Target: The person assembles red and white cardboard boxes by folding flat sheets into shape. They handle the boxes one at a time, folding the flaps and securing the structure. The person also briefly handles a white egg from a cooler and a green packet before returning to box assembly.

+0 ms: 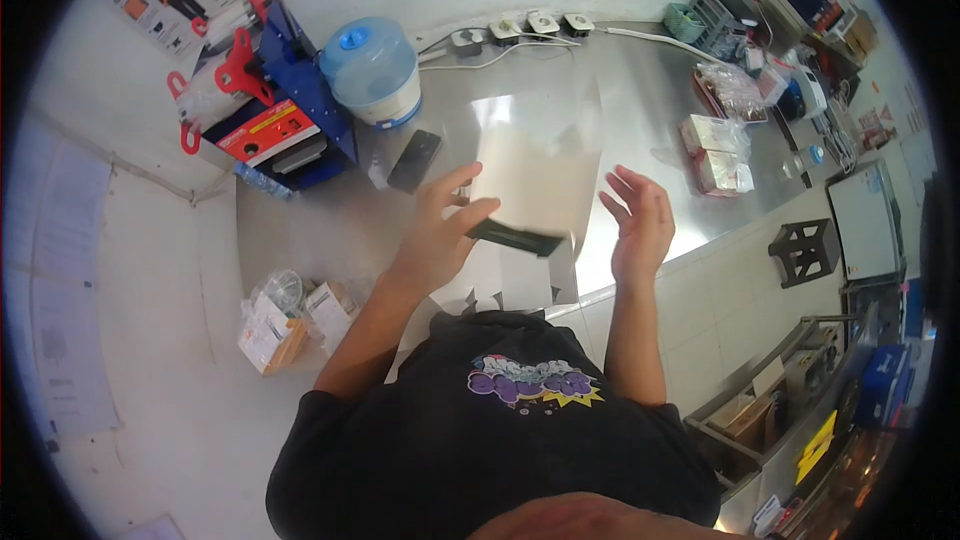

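Note:
A cream-white cardboard piece stands or leans before me over the steel table, somewhat blurred. It looks like a carton with its panels unfolded. A dark green strip crosses its near part, and white flaps with small cut tabs lie below that, close to my shirt. My left hand grips the cardboard at its left edge, thumb by the dark strip and fingers curled behind. To the right, apart from the cardboard, my right hand is raised with fingers loosely spread and nothing in it.
A dark phone lies left of the cardboard on the steel table. Behind it stand a blue-lidded tub and a blue-and-red press machine. Wrapped white packs sit at right. Boxes in plastic are at lower left; a stool stands beyond.

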